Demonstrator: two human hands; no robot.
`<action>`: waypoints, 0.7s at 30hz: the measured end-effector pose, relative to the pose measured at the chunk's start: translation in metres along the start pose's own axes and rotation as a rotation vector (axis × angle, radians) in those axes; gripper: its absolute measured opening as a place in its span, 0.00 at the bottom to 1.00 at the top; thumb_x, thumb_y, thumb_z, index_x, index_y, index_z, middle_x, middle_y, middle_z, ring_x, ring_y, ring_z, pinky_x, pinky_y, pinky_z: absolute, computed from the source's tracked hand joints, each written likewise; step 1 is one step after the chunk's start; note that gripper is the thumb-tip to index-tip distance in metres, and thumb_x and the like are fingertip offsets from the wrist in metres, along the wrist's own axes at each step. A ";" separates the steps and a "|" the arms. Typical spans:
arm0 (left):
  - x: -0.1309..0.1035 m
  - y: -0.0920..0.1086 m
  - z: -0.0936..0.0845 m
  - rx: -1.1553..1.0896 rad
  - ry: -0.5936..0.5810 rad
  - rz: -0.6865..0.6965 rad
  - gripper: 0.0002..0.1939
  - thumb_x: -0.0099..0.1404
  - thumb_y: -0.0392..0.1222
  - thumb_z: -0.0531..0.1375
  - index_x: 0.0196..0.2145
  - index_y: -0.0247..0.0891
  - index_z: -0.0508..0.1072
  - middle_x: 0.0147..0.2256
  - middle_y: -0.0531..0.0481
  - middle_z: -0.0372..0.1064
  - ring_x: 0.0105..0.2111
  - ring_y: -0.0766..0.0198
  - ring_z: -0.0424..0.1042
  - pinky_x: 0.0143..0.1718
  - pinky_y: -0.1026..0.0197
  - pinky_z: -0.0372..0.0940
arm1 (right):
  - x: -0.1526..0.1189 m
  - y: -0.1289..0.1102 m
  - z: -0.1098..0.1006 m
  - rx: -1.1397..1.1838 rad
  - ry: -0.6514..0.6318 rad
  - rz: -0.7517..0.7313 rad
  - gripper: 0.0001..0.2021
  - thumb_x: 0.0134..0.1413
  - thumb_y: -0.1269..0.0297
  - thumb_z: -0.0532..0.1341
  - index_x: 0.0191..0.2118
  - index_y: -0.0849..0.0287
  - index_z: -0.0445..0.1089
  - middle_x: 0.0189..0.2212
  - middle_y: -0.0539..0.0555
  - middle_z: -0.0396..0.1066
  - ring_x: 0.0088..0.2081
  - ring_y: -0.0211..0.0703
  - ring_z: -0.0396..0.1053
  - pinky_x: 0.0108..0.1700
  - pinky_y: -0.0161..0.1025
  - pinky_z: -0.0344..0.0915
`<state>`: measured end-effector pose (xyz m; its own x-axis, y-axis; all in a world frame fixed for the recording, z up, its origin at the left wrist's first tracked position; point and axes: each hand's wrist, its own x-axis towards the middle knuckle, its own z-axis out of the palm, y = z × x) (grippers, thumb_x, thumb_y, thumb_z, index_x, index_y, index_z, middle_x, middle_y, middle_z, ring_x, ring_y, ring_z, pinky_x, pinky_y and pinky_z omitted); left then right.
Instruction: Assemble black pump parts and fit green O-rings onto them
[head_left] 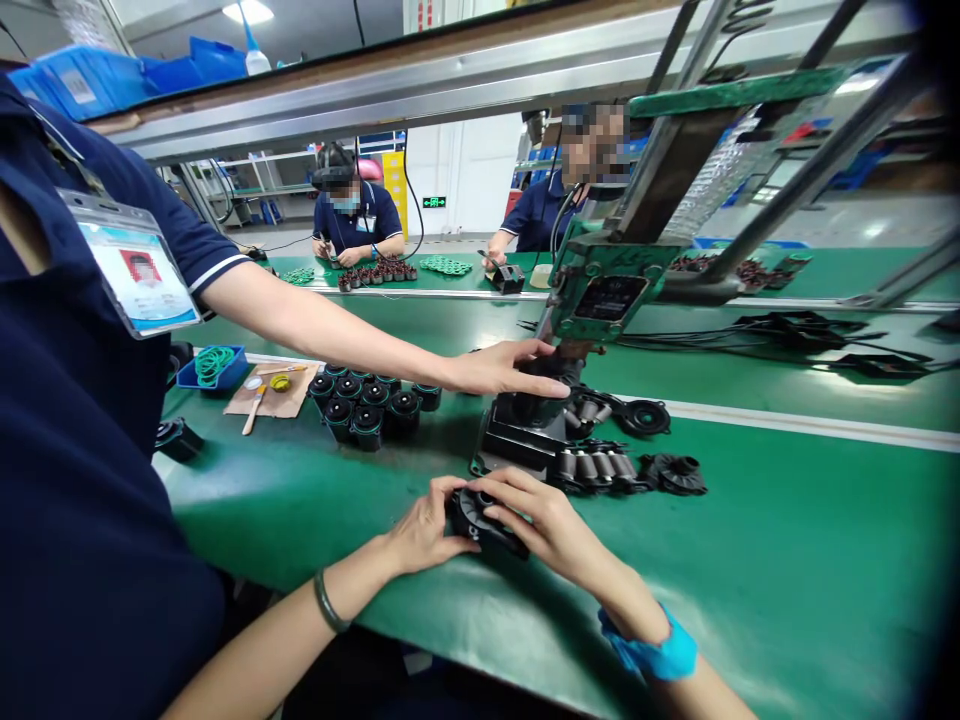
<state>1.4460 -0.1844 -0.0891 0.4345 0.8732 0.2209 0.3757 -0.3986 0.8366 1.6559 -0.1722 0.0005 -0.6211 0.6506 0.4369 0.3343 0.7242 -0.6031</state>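
My left hand [421, 528] and my right hand [541, 522] both grip one round black plastic part [480, 520] just above the green bench [750, 560]. My thumbs press on its top face. Right behind it stands a black fixture base [517, 440] under a green press machine [607, 290]. A co-worker's arm reaches in from the left, and that person's hand [504, 368] rests on the part sitting in the fixture.
A cluster of black round housings [367, 400] lies left of the fixture. Small cylinders [600, 465] and black discs [660, 445] lie to its right. A blue tray of green rings [214, 365] and a cardboard sheet [271, 392] sit far left. Two other people work across the conveyor.
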 end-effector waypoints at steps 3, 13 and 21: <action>0.001 0.001 0.000 -0.016 0.005 -0.004 0.42 0.52 0.41 0.71 0.55 0.42 0.47 0.52 0.40 0.61 0.52 0.47 0.68 0.52 0.44 0.65 | 0.001 0.001 -0.002 0.009 -0.015 -0.008 0.14 0.66 0.65 0.53 0.53 0.57 0.70 0.44 0.59 0.71 0.44 0.44 0.71 0.46 0.40 0.71; 0.000 0.002 -0.004 -0.096 0.018 -0.042 0.40 0.50 0.42 0.72 0.52 0.41 0.52 0.52 0.40 0.63 0.52 0.46 0.68 0.52 0.43 0.64 | 0.001 0.002 0.001 -0.005 -0.001 0.002 0.15 0.66 0.62 0.53 0.52 0.57 0.71 0.42 0.59 0.73 0.43 0.44 0.73 0.44 0.41 0.72; 0.005 0.051 -0.007 -0.679 -0.084 -0.213 0.44 0.45 0.47 0.75 0.50 0.43 0.52 0.38 0.48 0.73 0.37 0.58 0.76 0.39 0.56 0.68 | 0.012 -0.006 -0.016 0.214 0.092 0.214 0.15 0.62 0.56 0.57 0.48 0.59 0.71 0.38 0.55 0.75 0.36 0.42 0.71 0.40 0.39 0.70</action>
<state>1.4616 -0.1986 -0.0423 0.4803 0.8771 0.0017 -0.1215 0.0645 0.9905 1.6582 -0.1653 0.0200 -0.4832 0.8078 0.3377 0.2873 0.5106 -0.8104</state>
